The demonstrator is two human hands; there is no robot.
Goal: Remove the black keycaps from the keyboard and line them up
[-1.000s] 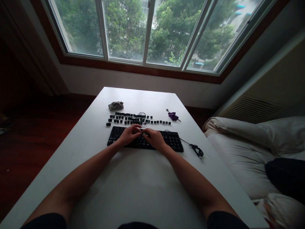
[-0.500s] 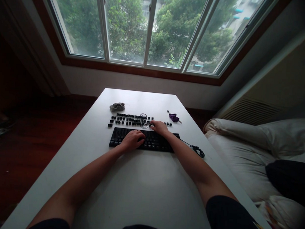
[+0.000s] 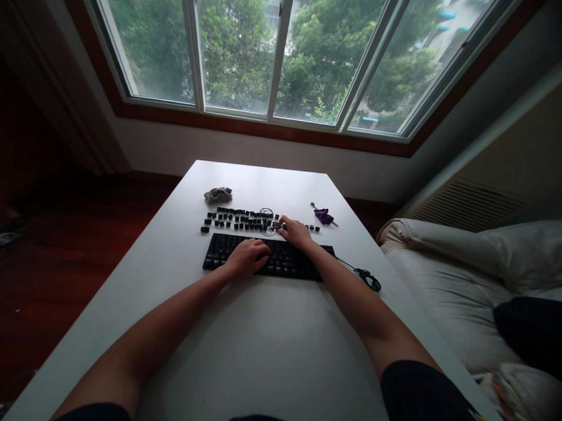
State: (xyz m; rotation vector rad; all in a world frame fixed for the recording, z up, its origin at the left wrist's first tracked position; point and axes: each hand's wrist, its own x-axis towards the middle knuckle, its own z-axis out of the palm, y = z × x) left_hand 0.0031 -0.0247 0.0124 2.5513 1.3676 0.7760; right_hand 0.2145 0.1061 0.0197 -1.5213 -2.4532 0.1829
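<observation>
My left hand (image 3: 248, 257) rests over the middle of a black keyboard (image 3: 283, 260), its fingers curled together near the keys. Whatever is under those fingertips is too small to tell. Beyond the keyboard, my right hand (image 3: 295, 233) reaches among loose black keycaps (image 3: 253, 227), lined up in rows on the white table. Its thumb and fingers close on what looks like a wire keycap puller (image 3: 267, 212), whose thin loops stick out to the left of the fingertips. Part of the puller and some keycaps are hidden by this hand.
A crumpled grey cloth (image 3: 218, 195) lies at the far left of the white table (image 3: 258, 332). Far right is a purple cloth (image 3: 324, 217) with a thin stick-like thing by it. The coiled keyboard cable (image 3: 368, 279) lies near the right edge, beside a pale sofa (image 3: 444, 284).
My right fingers have shifted slightly among the keycaps, now covering one that showed before. The left hand stays on the keyboard. The whole view has moved a little.
</observation>
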